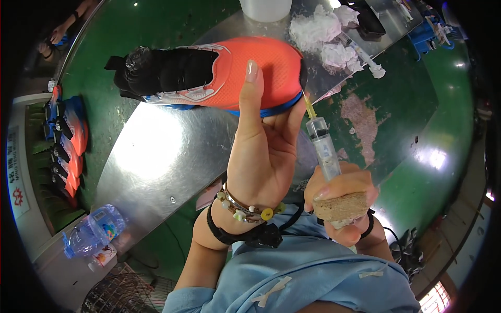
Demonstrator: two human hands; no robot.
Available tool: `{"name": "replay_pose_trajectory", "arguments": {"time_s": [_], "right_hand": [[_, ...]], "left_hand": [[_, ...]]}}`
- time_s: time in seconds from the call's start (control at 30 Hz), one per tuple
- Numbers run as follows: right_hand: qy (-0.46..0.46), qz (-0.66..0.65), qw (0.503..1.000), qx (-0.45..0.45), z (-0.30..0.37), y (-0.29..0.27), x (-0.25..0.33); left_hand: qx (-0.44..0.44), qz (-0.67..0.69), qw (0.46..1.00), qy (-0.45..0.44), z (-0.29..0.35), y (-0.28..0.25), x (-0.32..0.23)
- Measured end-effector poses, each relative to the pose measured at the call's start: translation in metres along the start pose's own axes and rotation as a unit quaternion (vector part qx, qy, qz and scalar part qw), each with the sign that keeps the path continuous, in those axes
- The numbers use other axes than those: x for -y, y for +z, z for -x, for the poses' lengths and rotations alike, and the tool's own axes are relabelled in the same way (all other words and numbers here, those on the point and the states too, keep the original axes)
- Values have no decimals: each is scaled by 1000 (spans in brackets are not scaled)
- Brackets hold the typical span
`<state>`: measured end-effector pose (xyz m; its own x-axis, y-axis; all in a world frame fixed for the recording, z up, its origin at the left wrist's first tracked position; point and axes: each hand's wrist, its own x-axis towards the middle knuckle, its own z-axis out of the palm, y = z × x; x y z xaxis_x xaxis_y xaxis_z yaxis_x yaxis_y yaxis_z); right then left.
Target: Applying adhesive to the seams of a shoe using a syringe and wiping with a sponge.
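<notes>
An orange sports shoe [279,65] with a black collar and a blue sole lies sideways above the metal table, its toe to the right. My left hand [263,156] grips it, thumb across the upper and fingers underneath near the sole. In my right hand [347,182] is a clear plastic syringe [324,148], pointing up. Its yellow-based needle [310,107] reaches the seam between the toe and the blue sole; whether the tip touches is too fine to tell. A rough tan block [342,207] is held in the same hand, against the palm.
Crumpled white tissue [318,31] and another syringe [360,49] lie beyond the toe. A white tub [266,9] stands at the far edge. More orange shoes [70,141] stand at left, with a plastic bottle [99,227] nearer. Dried residue [362,125] marks the green surface.
</notes>
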<state>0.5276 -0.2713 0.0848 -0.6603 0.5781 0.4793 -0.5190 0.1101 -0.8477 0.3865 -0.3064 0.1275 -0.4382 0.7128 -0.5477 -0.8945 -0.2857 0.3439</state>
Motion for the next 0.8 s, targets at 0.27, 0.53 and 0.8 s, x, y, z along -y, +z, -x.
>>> {"name": "replay_pose_trajectory", "arguments": {"time_s": [0.27,0.53,0.8], "right_hand": [[-20,-4,1000,-7,4,5,-5],[-5,24,993,-118,-7,-14,17],[68,5,988,-141,-21,-44,-27]], "left_hand": [[-24,21,999,-21,1,3,-5],[12,7,999,37,-25,-19,-16],[-107,-118,948,276,-87,-160,-277]]}}
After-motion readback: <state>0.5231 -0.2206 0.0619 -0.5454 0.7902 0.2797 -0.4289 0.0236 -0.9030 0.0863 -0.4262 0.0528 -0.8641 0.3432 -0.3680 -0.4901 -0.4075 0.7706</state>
